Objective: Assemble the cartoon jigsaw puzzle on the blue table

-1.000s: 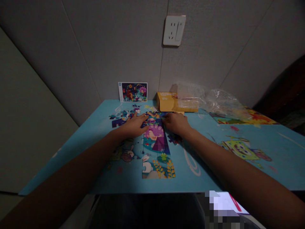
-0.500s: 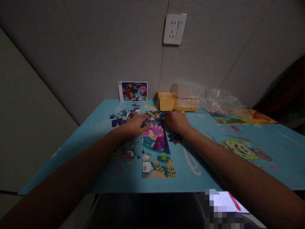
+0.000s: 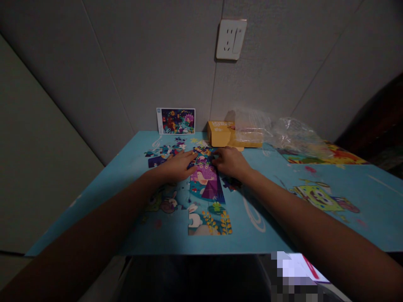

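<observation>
A partly joined jigsaw puzzle (image 3: 206, 195) lies on the blue table, showing a pink peacock, a purple tent, a frog and a white rabbit. My left hand (image 3: 179, 165) rests flat along its upper left edge, fingers stretched toward the top pieces. At the upper right edge my right hand (image 3: 231, 162) has its fingers bent inward and closed on a dark puzzle piece, mostly hidden beneath them. Loose puzzle pieces (image 3: 165, 150) lie beyond my left hand. Another small group of pieces (image 3: 231, 183) sits under my right wrist.
A picture card (image 3: 176, 121) of the scene leans on the wall. Beside it stands a yellow box (image 3: 220, 135), partly covered by a clear plastic bag (image 3: 252, 123). Farther right, more crumpled plastic (image 3: 296, 132) lies over a colourful sheet (image 3: 340, 156). A socket (image 3: 231, 39) is on the wall.
My right hand has shifted slightly left, its fingertips now closer in over the puzzle's upper right edge. My left hand has stayed nearly still.
</observation>
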Motion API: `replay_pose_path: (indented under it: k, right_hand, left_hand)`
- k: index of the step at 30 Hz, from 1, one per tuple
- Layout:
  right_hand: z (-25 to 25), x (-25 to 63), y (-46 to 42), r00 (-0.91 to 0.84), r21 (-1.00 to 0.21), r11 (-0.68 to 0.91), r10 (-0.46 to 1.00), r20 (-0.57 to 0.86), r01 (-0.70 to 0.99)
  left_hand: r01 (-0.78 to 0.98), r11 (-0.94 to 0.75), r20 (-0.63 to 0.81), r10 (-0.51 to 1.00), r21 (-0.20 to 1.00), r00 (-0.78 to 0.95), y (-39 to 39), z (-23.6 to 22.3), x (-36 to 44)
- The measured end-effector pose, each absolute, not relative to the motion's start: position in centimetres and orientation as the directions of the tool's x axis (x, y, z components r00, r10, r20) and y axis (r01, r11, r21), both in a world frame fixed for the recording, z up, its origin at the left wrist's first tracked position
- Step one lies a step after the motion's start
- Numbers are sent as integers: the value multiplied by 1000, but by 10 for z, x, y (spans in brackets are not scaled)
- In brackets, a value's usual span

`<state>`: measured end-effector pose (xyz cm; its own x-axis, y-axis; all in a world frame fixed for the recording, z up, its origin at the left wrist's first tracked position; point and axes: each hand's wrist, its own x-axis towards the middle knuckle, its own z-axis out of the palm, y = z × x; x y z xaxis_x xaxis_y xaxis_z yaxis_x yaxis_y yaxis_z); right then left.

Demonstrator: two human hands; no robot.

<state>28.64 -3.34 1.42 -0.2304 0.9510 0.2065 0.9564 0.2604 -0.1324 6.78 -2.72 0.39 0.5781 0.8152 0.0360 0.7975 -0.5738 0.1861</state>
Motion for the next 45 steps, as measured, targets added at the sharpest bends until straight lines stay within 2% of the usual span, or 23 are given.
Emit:
replay_pose_path:
  k: [6,9,12,14,18,25,29,36,40,45]
  right_hand:
    - [20,286,-35,-179,-179,226,952,249,957]
    - [22,283,-37,-166,-321,272,933,319,907]
    - [23,281,-39,-171,-497,370,901,399,785]
    - [22,279,-42,-215,-554,466,863,458,690]
    - [19,275,-47,-293,-544,606,778,555,580]
    - [18,275,-49,-329,-581,603,793,513,547]
    - [16,275,-48,-379,-575,635,771,512,516]
    - [8,275,-42,-298,-651,567,822,485,504]
    - [8,276,-42,-303,-629,573,817,490,526]
    - [10,276,-44,-362,-576,626,778,514,526]
  left_hand:
    - [809,-556,42,828,191,559,-29,5,70]
    - [820,-535,81,844,201,531,-29,5,73]
    - [784,-558,224,829,271,512,-29,7,76]
    - [737,-580,321,812,347,488,-29,11,78]
    - [616,-590,350,806,521,477,-33,18,81]
    - [507,-563,336,814,653,473,-37,16,84]
    - [488,-582,388,807,650,445,-37,17,84]
    - [468,-607,456,793,643,403,-35,17,82]
    - [479,-602,436,796,639,419,-33,15,82]
    - [518,-633,435,773,575,462,-31,11,82]
